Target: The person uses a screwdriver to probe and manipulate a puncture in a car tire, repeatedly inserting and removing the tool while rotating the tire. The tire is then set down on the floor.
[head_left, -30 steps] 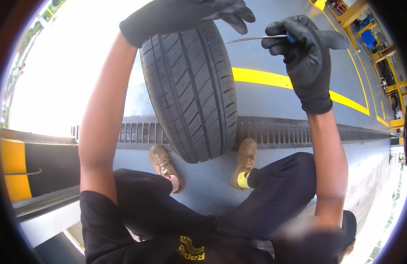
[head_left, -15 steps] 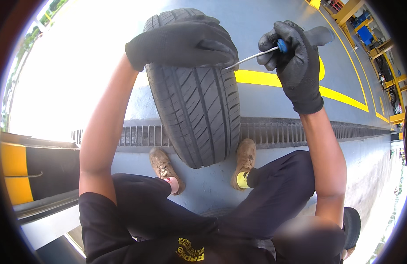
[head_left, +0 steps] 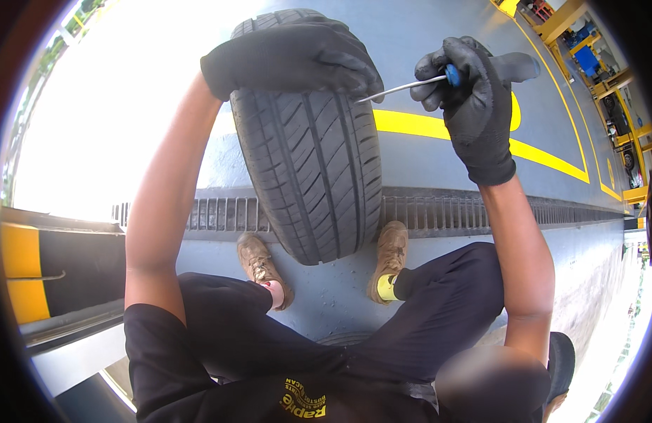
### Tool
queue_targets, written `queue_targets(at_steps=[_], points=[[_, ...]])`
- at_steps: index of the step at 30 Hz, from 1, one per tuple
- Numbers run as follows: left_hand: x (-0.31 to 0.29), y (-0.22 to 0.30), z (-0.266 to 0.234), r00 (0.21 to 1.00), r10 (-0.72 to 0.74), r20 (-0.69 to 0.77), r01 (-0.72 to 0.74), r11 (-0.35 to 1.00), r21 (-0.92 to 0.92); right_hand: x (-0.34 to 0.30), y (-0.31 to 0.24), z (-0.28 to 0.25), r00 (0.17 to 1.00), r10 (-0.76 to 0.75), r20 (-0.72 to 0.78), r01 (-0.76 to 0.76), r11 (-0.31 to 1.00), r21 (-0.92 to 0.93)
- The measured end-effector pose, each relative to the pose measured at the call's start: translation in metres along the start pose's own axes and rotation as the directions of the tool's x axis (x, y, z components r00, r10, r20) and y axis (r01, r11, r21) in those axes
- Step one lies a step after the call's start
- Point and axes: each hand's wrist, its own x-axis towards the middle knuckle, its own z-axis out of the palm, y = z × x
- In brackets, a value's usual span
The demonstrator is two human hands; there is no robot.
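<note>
A black car tyre stands upright on its tread between my feet, slightly tilted in view. My left hand, in a black glove, is wrapped over the upper tread, its fingers bent down toward the right shoulder. In my gloved right hand, to the right of the tyre, is a screwdriver with a thin metal shaft, a blue collar and a greyish handle. The closed fingers surround its collar. Its tip meets the tread near the right edge, just below my left fingertips; whether it sits inside a groove I cannot tell.
A dark drain grating crosses the grey-blue floor behind my brown shoes. Yellow lines mark the floor beyond. At left is a yellow-and-black striped block; yellow racks stand far right.
My left hand and the tyre sit slightly higher in view. The screwdriver's shaft lies a little flatter, its tip still at the right side of the tread.
</note>
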Motion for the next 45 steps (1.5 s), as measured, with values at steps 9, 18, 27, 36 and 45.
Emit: queue_targets(at_steps=[9,18,27,36,45], points=[[0.015,0.006,-0.024,0.930,0.366,0.024,-0.354,0.912,-0.210,0.002,-0.009,0.004,0.997,-0.059,0.051,0.063,0.995,-0.082],[0.013,0.007,-0.024,0.957,0.283,0.062,-0.266,0.943,-0.201,0.005,-0.004,0.002,0.996,-0.019,0.092,0.023,0.999,-0.045],[0.018,0.021,-0.025,0.971,0.208,0.114,-0.188,0.969,-0.161,0.007,-0.009,-0.003,0.984,-0.095,0.151,0.096,0.995,0.003],[0.020,0.042,-0.028,0.986,-0.039,0.163,0.036,0.999,0.024,0.003,-0.042,0.001,0.846,-0.394,0.359,0.532,0.571,-0.626],[0.010,0.027,-0.025,0.998,0.035,0.047,-0.014,0.917,-0.398,-0.001,-0.006,-0.015,0.983,-0.161,0.087,0.158,0.987,0.040]])
